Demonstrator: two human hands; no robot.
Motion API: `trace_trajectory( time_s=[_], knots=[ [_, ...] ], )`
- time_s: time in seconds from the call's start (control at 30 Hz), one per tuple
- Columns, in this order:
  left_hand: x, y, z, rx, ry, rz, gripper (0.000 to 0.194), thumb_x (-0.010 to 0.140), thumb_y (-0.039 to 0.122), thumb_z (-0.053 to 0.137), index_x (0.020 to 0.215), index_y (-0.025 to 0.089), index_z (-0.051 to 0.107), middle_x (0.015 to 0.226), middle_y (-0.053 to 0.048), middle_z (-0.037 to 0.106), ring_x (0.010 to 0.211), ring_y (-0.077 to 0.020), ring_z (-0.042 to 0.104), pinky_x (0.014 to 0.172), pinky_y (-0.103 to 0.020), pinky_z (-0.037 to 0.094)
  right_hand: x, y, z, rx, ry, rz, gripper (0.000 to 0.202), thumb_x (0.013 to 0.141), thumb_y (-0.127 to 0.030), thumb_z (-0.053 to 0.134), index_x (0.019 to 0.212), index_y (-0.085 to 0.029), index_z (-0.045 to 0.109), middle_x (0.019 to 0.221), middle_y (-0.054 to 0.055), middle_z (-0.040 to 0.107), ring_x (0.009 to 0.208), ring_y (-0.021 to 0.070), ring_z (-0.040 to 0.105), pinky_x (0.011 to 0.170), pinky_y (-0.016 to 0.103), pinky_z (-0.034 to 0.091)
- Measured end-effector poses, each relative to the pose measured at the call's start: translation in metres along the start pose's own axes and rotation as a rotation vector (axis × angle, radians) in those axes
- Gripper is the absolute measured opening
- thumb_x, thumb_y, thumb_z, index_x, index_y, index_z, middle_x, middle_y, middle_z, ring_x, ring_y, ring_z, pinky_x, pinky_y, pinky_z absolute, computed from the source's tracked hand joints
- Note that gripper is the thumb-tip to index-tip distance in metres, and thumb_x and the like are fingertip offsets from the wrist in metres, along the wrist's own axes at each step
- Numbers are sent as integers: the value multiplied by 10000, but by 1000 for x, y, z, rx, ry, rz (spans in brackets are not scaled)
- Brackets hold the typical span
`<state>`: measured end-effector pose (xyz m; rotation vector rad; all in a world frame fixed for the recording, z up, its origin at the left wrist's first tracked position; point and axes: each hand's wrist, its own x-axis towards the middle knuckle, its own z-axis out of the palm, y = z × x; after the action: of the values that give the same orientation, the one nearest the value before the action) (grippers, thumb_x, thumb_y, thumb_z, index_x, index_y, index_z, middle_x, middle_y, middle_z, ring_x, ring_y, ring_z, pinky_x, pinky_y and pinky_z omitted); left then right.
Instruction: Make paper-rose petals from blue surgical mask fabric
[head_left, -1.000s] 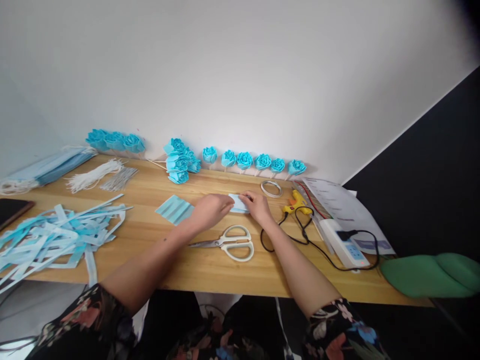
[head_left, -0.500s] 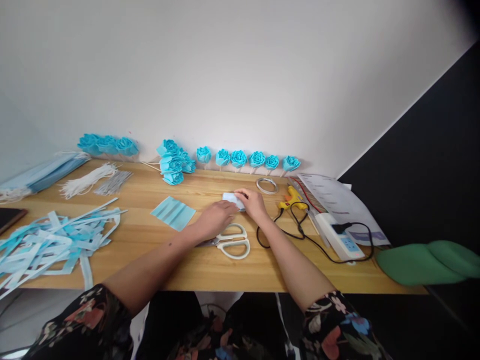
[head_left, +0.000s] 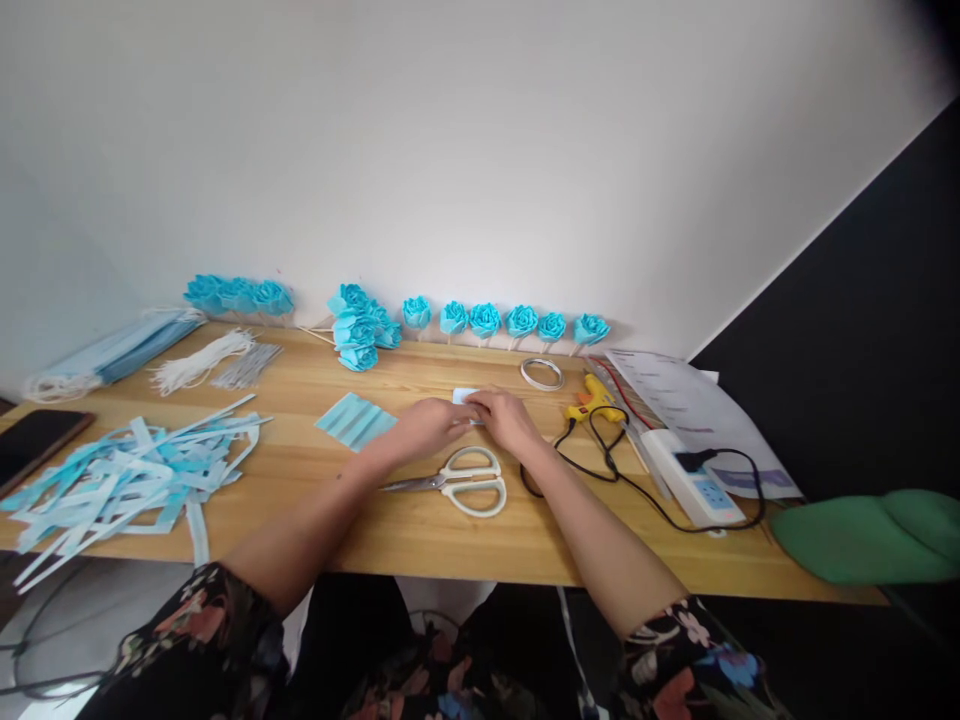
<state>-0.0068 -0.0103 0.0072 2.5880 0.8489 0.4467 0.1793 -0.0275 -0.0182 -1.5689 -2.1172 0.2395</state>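
Note:
A small pale blue folded piece (head_left: 463, 396) lies on the wooden table under my fingers. My right hand (head_left: 504, 418) pinches it from the right. Close by on the left, my left hand (head_left: 431, 428) has its fingers together at the piece's near edge; what they hold, if anything, is hidden. White-handled scissors (head_left: 472, 483) lie just in front of my hands, blades pointing left. A flat pleated blue piece (head_left: 355, 422) rests beside my left hand.
Blue fabric roses (head_left: 485, 319) line the wall. Cut strips (head_left: 142, 480), a phone (head_left: 37, 445) and masks (head_left: 139, 345) lie left. Right are a wire ring (head_left: 541, 374), yellow glue gun (head_left: 596, 400), power strip (head_left: 690, 480), paper (head_left: 694, 415) and green object (head_left: 862, 535).
The view has shifted, showing more of the phone. My right hand now covers more of the folded piece, and my left fingers have drawn back slightly from its top.

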Motion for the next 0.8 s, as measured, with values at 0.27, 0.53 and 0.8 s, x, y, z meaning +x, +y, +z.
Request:
trace_trajectory(
  time_s=[0.27,0.53,0.8],
  knots=[
    [-18,-63,-62,210,-124,-324,341,766,241,567,1081,218,694,1082,-46,718,956,-201,644,757,-233,441,-2,-11,-1,-93,-38,72,206,918,-180,542,1052,-197,697,1049,71,672,921,171,624,799,251,422],
    [-20,-73,-49,305,-257,-264,161,682,154,539,706,187,695,767,-53,715,694,-190,610,628,-260,362,-7,-14,-10,-184,28,-39,250,939,-195,489,1046,-242,711,1011,71,685,938,201,608,747,276,430],
    [-6,-58,-33,-87,154,-173,130,805,252,484,791,175,588,791,-41,650,727,-176,561,627,-263,354,-13,-25,-10,199,214,-185,301,957,-303,462,1157,-237,676,1085,68,695,1025,194,614,904,309,452]
  ],
)
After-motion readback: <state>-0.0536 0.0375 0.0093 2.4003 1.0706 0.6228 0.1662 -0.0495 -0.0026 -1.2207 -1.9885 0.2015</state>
